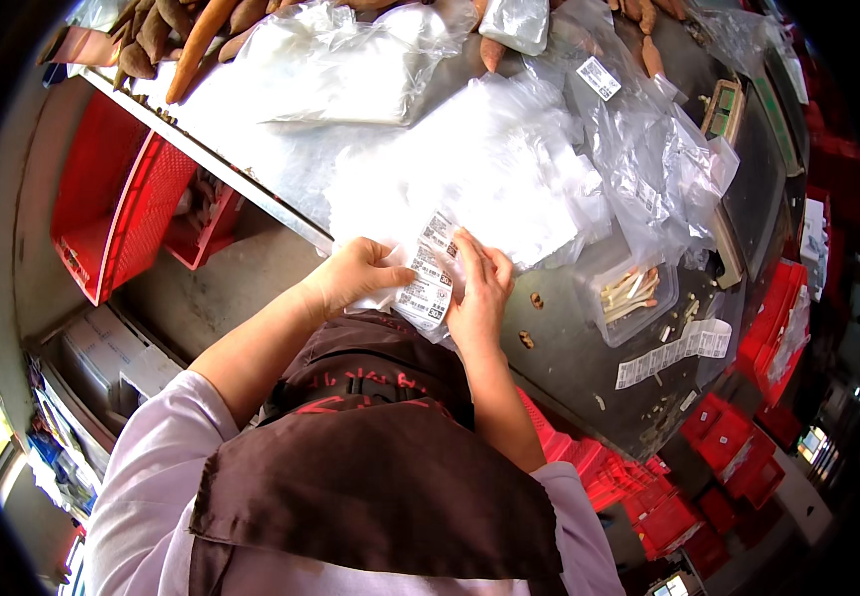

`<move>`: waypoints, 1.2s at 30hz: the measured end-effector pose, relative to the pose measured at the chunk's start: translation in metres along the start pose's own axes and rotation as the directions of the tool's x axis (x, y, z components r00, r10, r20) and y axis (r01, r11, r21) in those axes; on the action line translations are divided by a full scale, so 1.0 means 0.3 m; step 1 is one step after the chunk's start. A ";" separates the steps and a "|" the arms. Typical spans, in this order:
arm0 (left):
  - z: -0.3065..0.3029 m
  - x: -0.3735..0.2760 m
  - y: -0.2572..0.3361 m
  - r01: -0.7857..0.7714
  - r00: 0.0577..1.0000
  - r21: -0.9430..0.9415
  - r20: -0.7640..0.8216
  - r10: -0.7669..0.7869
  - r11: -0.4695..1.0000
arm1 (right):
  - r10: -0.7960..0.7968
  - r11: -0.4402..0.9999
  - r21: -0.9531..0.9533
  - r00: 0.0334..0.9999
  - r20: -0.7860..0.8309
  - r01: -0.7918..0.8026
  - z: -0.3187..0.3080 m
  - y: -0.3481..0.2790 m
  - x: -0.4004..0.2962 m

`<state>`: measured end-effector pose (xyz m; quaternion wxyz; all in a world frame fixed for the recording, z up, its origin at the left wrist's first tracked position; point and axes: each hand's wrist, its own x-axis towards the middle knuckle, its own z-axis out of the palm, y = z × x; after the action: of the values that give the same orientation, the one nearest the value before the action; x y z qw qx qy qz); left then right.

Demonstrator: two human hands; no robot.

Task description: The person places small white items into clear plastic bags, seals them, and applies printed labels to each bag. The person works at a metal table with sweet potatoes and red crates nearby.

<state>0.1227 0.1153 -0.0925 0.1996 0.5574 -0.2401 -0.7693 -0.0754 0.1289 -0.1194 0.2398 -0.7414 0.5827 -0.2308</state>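
Observation:
Close to my apron, at the table's near edge, I hold a strip of printed labels (431, 279) over clear plastic bags. My left hand (359, 276) grips the strip's left side, its thumb lying on the labels. My right hand (480, 287) is at the right side, fingertips on the upper part of the strip; how firmly it grips is hard to see. Just beyond the hands spreads a pile of clear plastic bags (467, 164), strongly lit. A second stack of plastic bags (340, 67) lies farther back.
Root vegetables (154, 37) line the table's far side. To the right are crumpled bags (646, 156), a plastic tub (608, 328) of pale cut sticks, another label strip (672, 354) and scraps. Red plastic crates (124, 216) stand below left; more red crates (728, 439) are at lower right.

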 end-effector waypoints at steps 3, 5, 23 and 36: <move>0.011 -0.004 0.018 0.033 0.999 -0.026 0.013 -0.032 0.999 | 0.001 1.000 0.008 1.000 0.001 -0.001 0.001 0.002 0.000; 0.005 0.018 -0.006 0.002 0.999 -0.049 0.033 -0.001 0.999 | 0.016 0.999 -0.029 1.000 0.026 -0.016 -0.008 -0.012 0.001; -0.043 -0.115 -0.024 -0.626 0.769 0.317 0.399 0.499 0.712 | 0.078 0.997 -0.019 0.996 0.039 -0.078 -0.012 -0.034 0.044; 0.003 -0.156 0.050 -0.781 0.624 0.386 0.431 0.652 0.491 | 0.531 0.378 0.701 0.762 0.371 -0.605 -0.080 0.025 0.116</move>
<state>0.1364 0.1302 -0.0478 0.3086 0.3450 -0.6780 -0.5710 -0.0884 0.0912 -0.1032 0.6284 -0.3190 0.6255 -0.3348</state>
